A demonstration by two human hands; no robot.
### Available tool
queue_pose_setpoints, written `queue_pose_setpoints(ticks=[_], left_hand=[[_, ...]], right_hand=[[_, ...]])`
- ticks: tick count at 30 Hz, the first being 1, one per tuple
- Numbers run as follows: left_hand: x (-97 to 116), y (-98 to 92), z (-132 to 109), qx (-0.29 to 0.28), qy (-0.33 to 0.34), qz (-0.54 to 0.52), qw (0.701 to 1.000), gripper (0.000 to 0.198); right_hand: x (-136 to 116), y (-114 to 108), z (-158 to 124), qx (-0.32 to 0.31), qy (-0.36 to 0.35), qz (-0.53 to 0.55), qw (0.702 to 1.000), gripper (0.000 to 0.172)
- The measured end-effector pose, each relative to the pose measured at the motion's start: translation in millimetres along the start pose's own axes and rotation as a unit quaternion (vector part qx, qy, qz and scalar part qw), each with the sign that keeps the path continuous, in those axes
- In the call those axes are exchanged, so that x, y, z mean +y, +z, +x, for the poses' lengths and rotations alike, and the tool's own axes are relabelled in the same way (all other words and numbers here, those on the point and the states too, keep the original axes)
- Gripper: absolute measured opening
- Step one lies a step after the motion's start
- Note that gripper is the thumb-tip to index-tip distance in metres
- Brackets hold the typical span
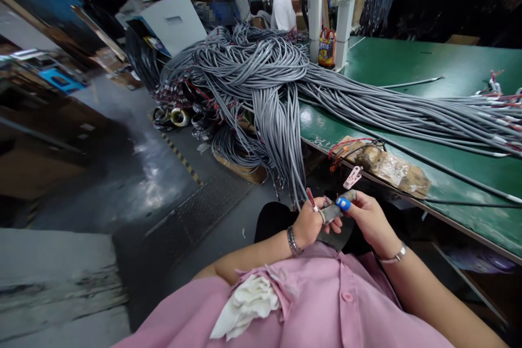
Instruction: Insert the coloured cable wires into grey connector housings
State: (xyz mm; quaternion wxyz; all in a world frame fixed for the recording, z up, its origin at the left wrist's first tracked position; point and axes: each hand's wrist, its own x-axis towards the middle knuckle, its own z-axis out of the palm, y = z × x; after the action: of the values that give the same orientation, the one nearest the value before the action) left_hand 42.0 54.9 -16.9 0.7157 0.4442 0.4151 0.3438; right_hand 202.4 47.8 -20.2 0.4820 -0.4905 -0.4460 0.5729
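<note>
Left fingers [331,213] pinch cable end [316,208], red wires [310,196] tilted up-left; right fingers [343,204]: hold unclear.

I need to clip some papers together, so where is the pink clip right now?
In the head view, the pink clip is right of centre, by the near edge of the green table, just above the right hand.

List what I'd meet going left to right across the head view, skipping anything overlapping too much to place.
Blue plastic stool → light-grey boxy metal cabinet → bare left hand → bare right hand with blue-tipped thumb → red-and-white cable ends.
</note>
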Motion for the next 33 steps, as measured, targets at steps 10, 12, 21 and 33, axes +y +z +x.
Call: queue_pose_setpoints(ticks=[10, 12, 21, 33], left_hand=[[-3.7, 6.3, 3.5, 0.092, 0.029, -0.134, 0.986, 0.036], [-2.9, 5.2, 3.0, 0.099, 0.03, -0.124, 0.987, 0.035], [12.0, 2.3, 2.2, 0.051, 0.017, -0.089, 0.995, 0.032], [24.0, -0.6, 23.7, -0.043, -0.031, -0.119, 0.991, 0.03]], right_hand=[[-0.9, 3.9, -11.3, -0.008, -0.028, 0.034, 0.999, 0.023], [1.1, 2.6, -12.4, -0.015, -0.027, 0.028, 0.999, 0.023], [5.8, -19.9, 14.5, 0.032, 0.064, 0.176, 0.982, 0.047], [-5.3, -5.8, 27.5, 0.127, -0.077, 0.066, 0.987, 0.043]])
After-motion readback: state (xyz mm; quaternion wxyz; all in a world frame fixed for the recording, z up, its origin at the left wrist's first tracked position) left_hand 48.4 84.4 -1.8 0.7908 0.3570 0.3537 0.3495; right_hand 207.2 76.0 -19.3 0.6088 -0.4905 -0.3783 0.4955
